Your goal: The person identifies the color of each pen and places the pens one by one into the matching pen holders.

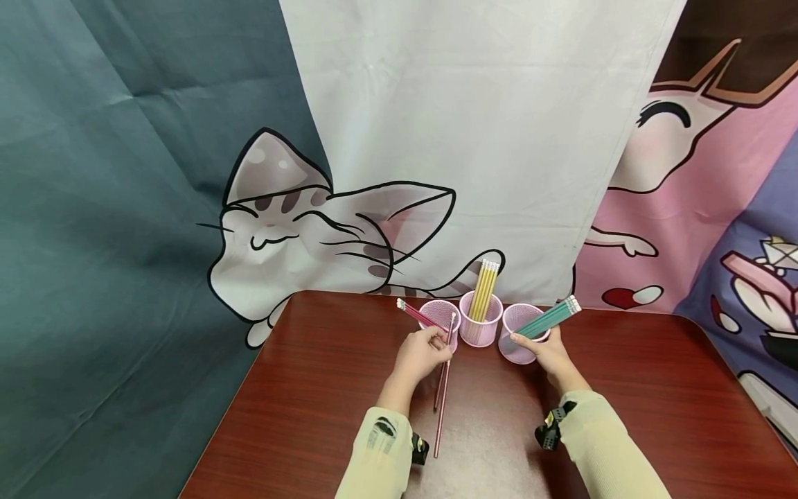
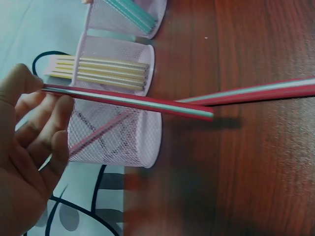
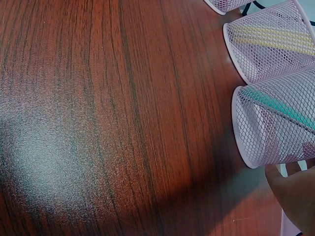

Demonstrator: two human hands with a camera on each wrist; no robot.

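Note:
Between thumb and fingertips my left hand (image 1: 421, 355) pinches a red pencil (image 2: 133, 102), held over the table in front of the left pink mesh pencil cup (image 2: 147, 142). Another red pencil (image 1: 440, 426) lies on the table below that hand. Red pencils (image 1: 416, 313) lean out of the left cup to the left. My right hand (image 1: 552, 352) holds the right pink mesh cup (image 1: 515, 352), thumb near its rim and the other fingers mostly hidden behind it. Green pencils (image 1: 551, 317) slant out of this cup to the right.
A middle pink mesh cup (image 1: 479, 338) with yellow pencils (image 1: 483, 291) stands between the other two, near the back edge of the brown wooden table (image 1: 299, 388). Behind it hangs a cartoon-printed cloth (image 1: 474, 125).

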